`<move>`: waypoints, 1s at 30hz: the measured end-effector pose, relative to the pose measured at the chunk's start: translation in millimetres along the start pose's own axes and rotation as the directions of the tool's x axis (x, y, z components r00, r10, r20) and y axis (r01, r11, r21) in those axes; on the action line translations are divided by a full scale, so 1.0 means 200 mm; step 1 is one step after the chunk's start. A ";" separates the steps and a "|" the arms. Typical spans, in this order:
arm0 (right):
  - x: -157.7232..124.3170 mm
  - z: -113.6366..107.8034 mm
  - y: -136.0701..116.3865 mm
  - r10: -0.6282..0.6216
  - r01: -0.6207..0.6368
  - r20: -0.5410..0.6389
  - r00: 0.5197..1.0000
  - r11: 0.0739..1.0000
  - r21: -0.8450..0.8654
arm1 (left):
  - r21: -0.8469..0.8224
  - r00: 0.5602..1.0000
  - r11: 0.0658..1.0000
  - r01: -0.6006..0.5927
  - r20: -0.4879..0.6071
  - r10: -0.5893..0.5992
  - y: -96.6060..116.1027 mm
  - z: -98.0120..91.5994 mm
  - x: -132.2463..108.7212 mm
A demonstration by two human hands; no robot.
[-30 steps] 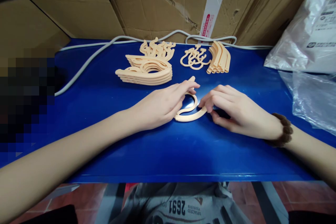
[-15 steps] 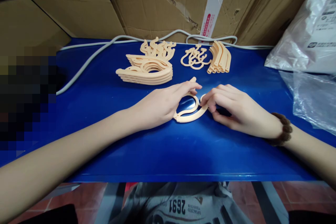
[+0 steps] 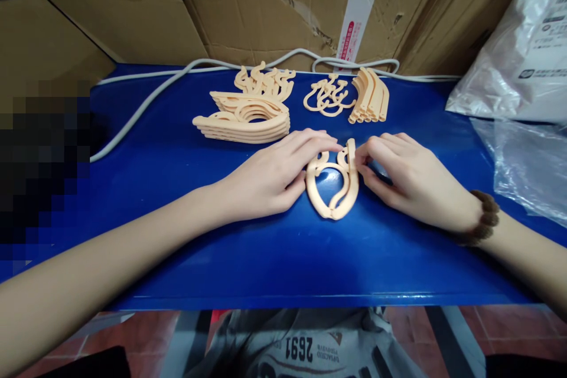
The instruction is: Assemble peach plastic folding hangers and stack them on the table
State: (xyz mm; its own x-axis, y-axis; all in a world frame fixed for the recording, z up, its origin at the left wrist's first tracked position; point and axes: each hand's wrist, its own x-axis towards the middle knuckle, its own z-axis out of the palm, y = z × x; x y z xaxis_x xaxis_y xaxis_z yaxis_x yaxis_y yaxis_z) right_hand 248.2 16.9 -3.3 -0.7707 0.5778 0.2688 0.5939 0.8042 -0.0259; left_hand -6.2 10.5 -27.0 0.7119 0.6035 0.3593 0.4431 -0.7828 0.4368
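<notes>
A peach-coloured plastic folding hanger (image 3: 351, 189) lies on the blue tabletop in front of me, its two arms folded upward around a curved inner piece. My left hand (image 3: 283, 174) rests along its left side, fingers reaching over the upper part and thumb at the left arm. From the right, my right hand (image 3: 394, 177) holds curled fingers and thumb against the right arm. Part of the hanger's top is hidden under my left fingers. Just beyond my left hand lies a stack of similar folded hangers (image 3: 243, 130).
Behind the stack sit several loose hooks (image 3: 266, 85). Farther right are more curved hook pieces (image 3: 328, 97) and a pile of hanger arms (image 3: 371, 97). A white cable (image 3: 163, 88) runs along the back, before cardboard boxes (image 3: 266, 6). Plastic bags (image 3: 509, 77) lie at right.
The hanger has turned more upright on the table and its arms now point away from me, drawn together. My right hand has shifted slightly right, with its fingers along the right arm.
</notes>
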 end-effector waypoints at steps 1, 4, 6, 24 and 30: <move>0.00 0.00 0.00 -0.002 0.002 0.003 1.000 1.000 0.003 | 0.001 1.000 1.000 -0.010 0.007 0.010 0.00 0.00 0.00; 0.00 0.00 0.00 -0.008 0.007 0.016 1.000 0.999 0.049 | -0.003 0.999 1.000 -0.019 0.034 0.019 0.01 0.00 0.00; 0.00 0.00 0.00 -0.020 0.018 0.018 1.000 0.995 0.094 | 0.002 0.998 1.000 -0.013 0.059 0.013 0.01 0.00 -0.01; 0.01 -0.05 0.03 0.390 -0.410 0.166 0.906 0.711 0.572 | 0.398 0.992 0.917 -0.029 -0.104 0.076 0.04 -0.07 0.00; 0.02 -0.04 0.01 0.379 -0.461 0.324 0.867 0.360 0.811 | 0.459 0.989 0.888 -0.029 -0.115 0.091 0.03 -0.07 0.00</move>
State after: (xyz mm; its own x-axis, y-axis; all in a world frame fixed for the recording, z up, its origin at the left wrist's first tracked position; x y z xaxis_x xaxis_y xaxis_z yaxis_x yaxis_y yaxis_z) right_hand 248.7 19.8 4.6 -0.5175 0.8511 -0.0885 0.3812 0.1367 -0.9143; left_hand -10.7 7.4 -13.3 0.6820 0.5428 0.4902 0.6231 -0.7821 -0.0009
